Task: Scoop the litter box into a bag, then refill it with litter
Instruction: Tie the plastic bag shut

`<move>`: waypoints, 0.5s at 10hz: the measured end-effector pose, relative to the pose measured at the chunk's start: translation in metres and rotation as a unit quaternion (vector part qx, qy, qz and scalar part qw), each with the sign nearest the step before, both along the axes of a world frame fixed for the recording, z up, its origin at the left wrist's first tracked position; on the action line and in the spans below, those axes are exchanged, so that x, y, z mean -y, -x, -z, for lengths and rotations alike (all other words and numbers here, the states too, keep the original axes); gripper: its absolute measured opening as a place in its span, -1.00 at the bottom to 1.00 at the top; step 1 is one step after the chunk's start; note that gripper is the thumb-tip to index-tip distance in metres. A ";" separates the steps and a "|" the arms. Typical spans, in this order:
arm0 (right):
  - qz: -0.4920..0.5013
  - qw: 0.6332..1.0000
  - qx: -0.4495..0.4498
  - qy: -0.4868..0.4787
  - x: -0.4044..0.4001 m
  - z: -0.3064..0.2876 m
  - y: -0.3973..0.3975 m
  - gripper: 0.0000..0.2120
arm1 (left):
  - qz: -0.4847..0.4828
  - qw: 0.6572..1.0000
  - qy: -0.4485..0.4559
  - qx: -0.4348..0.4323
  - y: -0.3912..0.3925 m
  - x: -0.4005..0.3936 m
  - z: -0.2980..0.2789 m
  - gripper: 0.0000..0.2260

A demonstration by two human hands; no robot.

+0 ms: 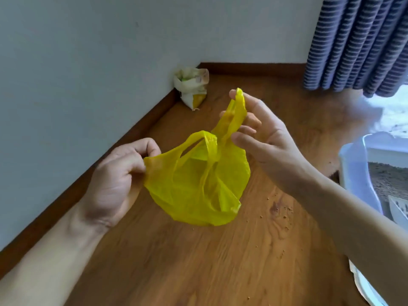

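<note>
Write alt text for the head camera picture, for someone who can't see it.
Two bare hands hold a thin yellow plastic bag above a wooden floor: the left hand pinches its edge, the right hand lifts one handle. A litter box sits at the right edge, and a rolled-down litter sack stands in the corner.

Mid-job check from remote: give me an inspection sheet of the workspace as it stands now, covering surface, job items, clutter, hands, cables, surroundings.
Surface: wooden floor, with scattered litter crumbs to the right of the bag.
Job's things: yellow plastic bag held up above the floor, mouth partly pulled open; litter box at the right edge, with litter inside; opened litter sack standing in the corner.
Clutter: a white object at the lower right, partly hidden by the forearm, cannot tell what.
Hands: left hand pinches the bag's rim; right hand holds one handle loop up.
Cables: nothing seen.
Surroundings: white wall, dark baseboard, striped curtain at the upper right.
</note>
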State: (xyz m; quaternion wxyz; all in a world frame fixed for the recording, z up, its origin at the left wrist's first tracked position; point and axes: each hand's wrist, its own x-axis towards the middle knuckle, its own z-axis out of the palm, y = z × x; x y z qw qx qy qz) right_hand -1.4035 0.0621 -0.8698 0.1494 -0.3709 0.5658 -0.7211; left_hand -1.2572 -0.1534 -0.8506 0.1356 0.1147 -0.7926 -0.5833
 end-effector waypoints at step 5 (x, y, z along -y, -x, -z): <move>0.030 0.988 -0.041 -0.149 0.087 0.012 -0.024 -0.60 | 0.099 0.993 -0.028 -0.050 -0.034 0.074 0.065 -0.75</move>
